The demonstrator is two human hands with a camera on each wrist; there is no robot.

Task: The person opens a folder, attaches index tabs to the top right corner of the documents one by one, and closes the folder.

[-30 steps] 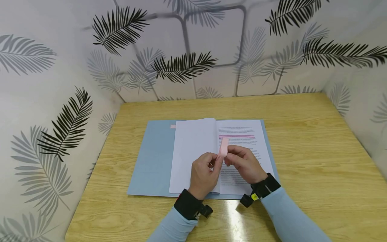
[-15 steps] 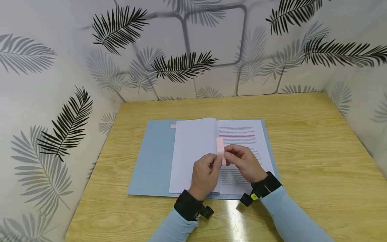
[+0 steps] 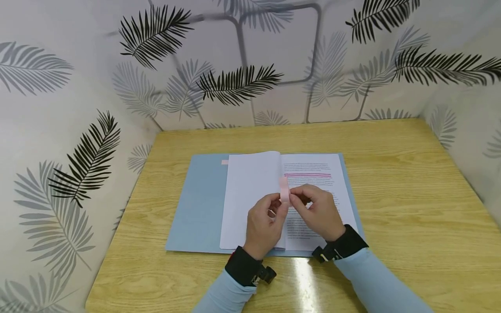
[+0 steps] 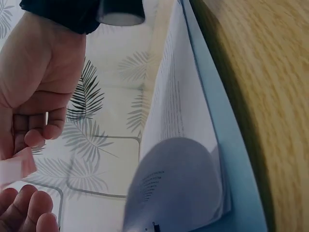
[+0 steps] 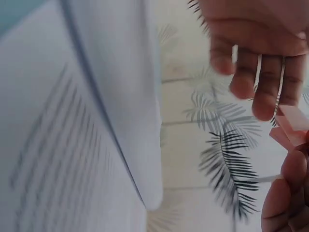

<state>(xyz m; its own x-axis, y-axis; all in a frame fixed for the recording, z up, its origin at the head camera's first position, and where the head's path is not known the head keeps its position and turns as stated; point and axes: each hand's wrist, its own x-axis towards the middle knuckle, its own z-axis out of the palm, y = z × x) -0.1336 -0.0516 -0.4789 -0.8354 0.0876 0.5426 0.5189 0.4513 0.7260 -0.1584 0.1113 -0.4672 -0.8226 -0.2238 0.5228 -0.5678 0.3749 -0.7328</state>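
Note:
A narrow stack of pink sticky notes (image 3: 284,191) stands upright over the gutter of an open booklet. My left hand (image 3: 263,228) grips its lower end, thumb in front. The thumb and index finger of my right hand (image 3: 320,213) pinch at its right edge. In the right wrist view the pink sticky notes (image 5: 292,126) show as separate flaps spread between the fingers; the left wrist view catches only part of the pink sticky notes (image 4: 18,166). Below the hands lies the booklet's printed right page (image 3: 313,174), with pink highlighted lines near the top.
A blank white left page (image 3: 250,182) lies turned over on the blue cover (image 3: 195,208). One pink tab (image 3: 225,162) sticks out at that page's upper left edge. The wooden table (image 3: 411,182) surrounds the booklet, with leaf-patterned cloth (image 3: 274,52) behind and at the sides.
The pink strip has shifted slightly left and become more upright. My right hand has turned a little at the wrist, its fingertips staying by the strip's edge. The booklet stays put.

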